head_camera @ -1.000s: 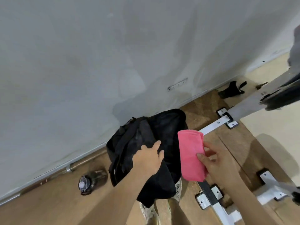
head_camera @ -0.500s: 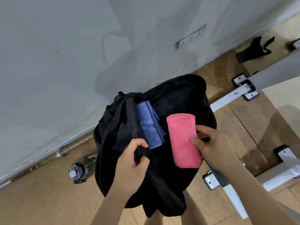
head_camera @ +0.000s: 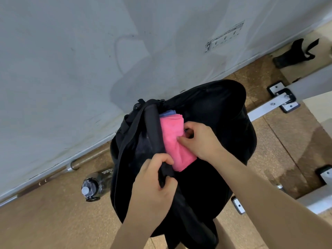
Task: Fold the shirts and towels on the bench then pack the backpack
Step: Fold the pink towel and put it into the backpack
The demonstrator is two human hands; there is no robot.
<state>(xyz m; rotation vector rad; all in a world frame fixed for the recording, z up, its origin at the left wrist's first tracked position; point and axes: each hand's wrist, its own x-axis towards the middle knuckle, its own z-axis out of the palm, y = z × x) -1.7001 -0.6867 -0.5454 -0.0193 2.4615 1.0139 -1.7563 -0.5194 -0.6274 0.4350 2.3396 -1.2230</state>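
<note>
A black backpack (head_camera: 219, 123) stands open on the cork floor in front of me. My left hand (head_camera: 154, 184) grips the edge of its opening and holds it apart. My right hand (head_camera: 199, 139) pinches a folded pink towel (head_camera: 175, 141) and has it partly inside the bag. Just behind the pink towel a sliver of a folded blue cloth (head_camera: 168, 113) shows inside the backpack. Most of the blue cloth is hidden.
A dark water bottle (head_camera: 96, 184) lies on the floor left of the backpack. A barbell (head_camera: 71, 165) runs along the grey wall. White metal frame bars (head_camera: 273, 105) with bolted feet stand to the right. A black strap (head_camera: 294, 53) lies at far right.
My right hand has moved the pink towel left into the backpack's opening, over the blue cloth. My left hand still holds the edge of the opening.
</note>
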